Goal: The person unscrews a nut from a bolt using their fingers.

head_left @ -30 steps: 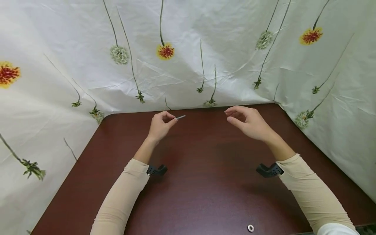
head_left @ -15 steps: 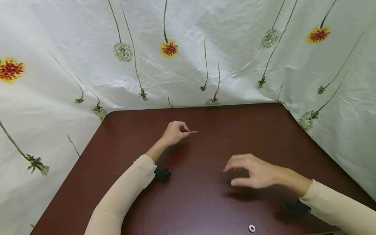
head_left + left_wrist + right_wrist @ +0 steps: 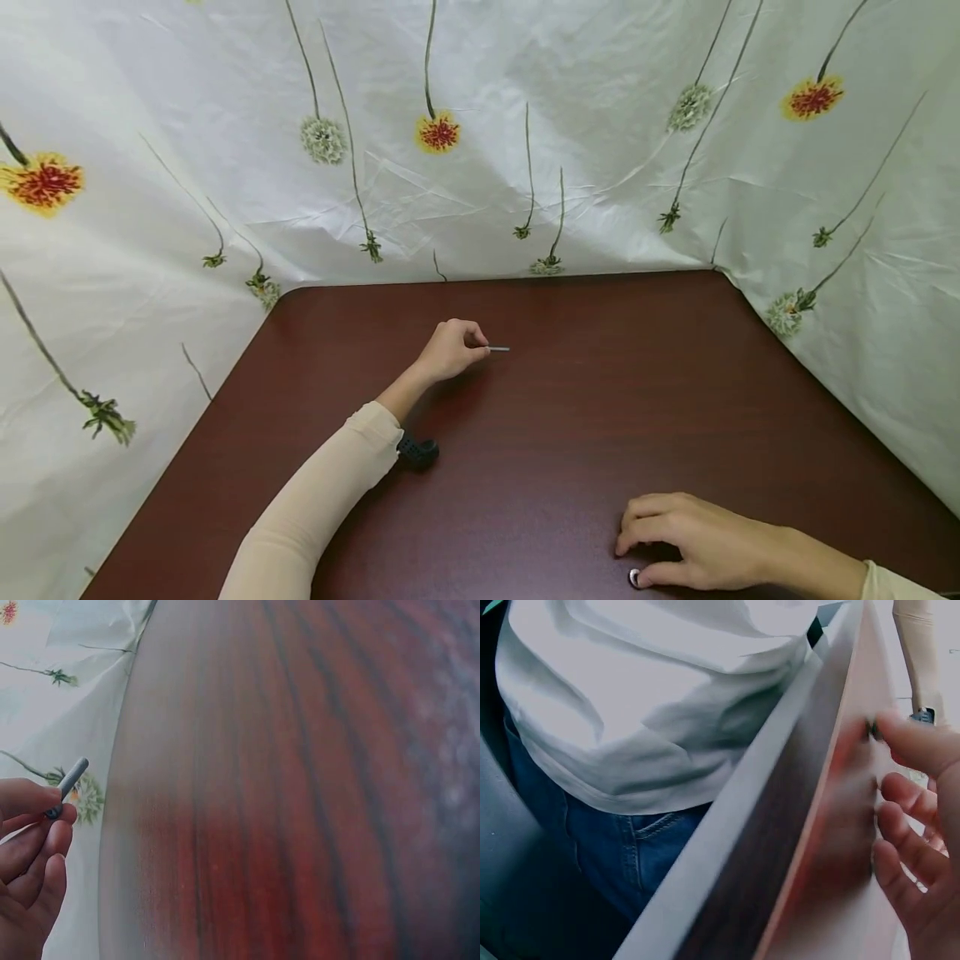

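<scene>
My left hand pinches a short grey metal rod between thumb and fingertips, over the far middle part of the table. Up close in the left wrist view, the rod is smooth and round-ended, sticking up from the fingers; its lower end is partly hidden by them. Near the front edge, my right hand is low over the table with its fingers spread and bent loosely. Its thumb tip is right at a small silver ring, like a washer, and partly covers it. The fingertips are apart from the thumb.
The dark red-brown table has a white flowered cloth hanging along its back and sides. In the right wrist view, the person's white shirt and jeans are close to the table's front edge.
My right hand has come from the far right of the table down to the ring near the front edge. My left hand has moved slightly right and nearer, still pinching the rod.
</scene>
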`<act>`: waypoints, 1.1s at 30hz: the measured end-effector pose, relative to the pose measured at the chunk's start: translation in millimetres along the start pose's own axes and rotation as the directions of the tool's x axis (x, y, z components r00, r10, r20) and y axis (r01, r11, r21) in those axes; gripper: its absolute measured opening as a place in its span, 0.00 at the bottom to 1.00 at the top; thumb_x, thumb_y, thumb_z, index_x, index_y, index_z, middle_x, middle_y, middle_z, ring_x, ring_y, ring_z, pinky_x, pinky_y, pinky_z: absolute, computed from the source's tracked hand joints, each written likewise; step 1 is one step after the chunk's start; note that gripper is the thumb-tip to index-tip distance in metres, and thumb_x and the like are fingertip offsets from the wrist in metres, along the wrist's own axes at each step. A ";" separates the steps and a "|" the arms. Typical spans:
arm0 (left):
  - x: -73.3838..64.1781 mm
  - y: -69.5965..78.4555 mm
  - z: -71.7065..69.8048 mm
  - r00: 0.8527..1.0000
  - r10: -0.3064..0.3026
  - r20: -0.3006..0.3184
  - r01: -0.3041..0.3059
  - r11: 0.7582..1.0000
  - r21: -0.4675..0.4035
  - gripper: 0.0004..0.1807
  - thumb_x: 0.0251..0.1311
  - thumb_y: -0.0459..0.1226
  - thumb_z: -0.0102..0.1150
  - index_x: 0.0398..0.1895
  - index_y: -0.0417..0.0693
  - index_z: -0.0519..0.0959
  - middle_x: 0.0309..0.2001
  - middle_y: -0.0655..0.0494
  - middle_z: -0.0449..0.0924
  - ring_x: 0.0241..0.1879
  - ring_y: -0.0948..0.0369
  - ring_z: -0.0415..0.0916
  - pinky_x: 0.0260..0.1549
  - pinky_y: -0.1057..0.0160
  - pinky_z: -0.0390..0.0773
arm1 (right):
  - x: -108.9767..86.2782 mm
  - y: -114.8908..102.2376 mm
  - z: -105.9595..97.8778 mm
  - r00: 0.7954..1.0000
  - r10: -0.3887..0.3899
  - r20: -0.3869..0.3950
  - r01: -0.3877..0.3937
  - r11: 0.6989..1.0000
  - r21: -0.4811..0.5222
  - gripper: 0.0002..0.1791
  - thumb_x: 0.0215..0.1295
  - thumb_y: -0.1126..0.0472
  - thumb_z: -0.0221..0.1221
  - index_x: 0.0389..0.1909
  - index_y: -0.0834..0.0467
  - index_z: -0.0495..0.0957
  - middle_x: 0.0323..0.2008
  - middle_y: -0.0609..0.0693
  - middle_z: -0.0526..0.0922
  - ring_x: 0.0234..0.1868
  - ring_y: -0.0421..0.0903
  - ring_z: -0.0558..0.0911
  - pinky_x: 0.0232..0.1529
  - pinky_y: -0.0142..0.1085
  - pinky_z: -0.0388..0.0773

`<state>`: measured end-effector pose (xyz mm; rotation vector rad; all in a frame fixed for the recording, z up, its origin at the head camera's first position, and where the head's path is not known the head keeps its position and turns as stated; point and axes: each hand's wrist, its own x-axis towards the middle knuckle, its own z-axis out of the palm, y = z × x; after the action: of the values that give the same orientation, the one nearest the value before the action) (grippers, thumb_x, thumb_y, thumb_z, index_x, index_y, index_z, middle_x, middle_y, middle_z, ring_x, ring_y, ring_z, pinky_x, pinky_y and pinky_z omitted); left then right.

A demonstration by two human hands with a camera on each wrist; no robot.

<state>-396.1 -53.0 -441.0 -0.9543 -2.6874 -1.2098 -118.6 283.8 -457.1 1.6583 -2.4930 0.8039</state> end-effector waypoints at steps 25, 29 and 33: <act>12.9 5.7 23.4 0.994 -0.048 0.102 0.035 0.991 0.126 0.03 0.64 0.33 0.72 0.32 0.47 0.86 0.30 0.60 0.84 0.31 0.61 0.78 0.34 0.60 0.77 | 103.7 164.7 -59.9 0.809 0.547 -0.216 -0.560 0.828 0.000 0.02 0.69 0.64 0.67 0.37 0.59 0.86 0.31 0.42 0.85 0.30 0.40 0.79 0.33 0.39 0.75; 16.2 4.5 26.3 0.992 -0.074 0.107 0.055 0.984 0.171 0.02 0.65 0.35 0.71 0.34 0.48 0.87 0.33 0.59 0.84 0.33 0.60 0.77 0.35 0.59 0.77 | 118.0 183.7 -56.8 0.753 0.618 -0.226 -0.629 0.777 0.026 0.02 0.69 0.64 0.67 0.35 0.57 0.86 0.29 0.43 0.85 0.29 0.42 0.78 0.35 0.41 0.73; 18.6 4.0 25.9 0.990 -0.107 0.095 0.087 0.978 0.188 0.02 0.66 0.36 0.70 0.35 0.47 0.87 0.36 0.57 0.84 0.34 0.58 0.77 0.36 0.58 0.77 | 129.7 194.1 -54.3 0.702 0.672 -0.237 -0.681 0.730 0.056 0.03 0.71 0.63 0.66 0.35 0.57 0.86 0.31 0.44 0.86 0.32 0.45 0.78 0.38 0.44 0.74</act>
<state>-403.7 -23.6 -451.1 -0.8942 -2.8968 -0.9282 -356.2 254.4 -446.5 0.5130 -2.8955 0.9149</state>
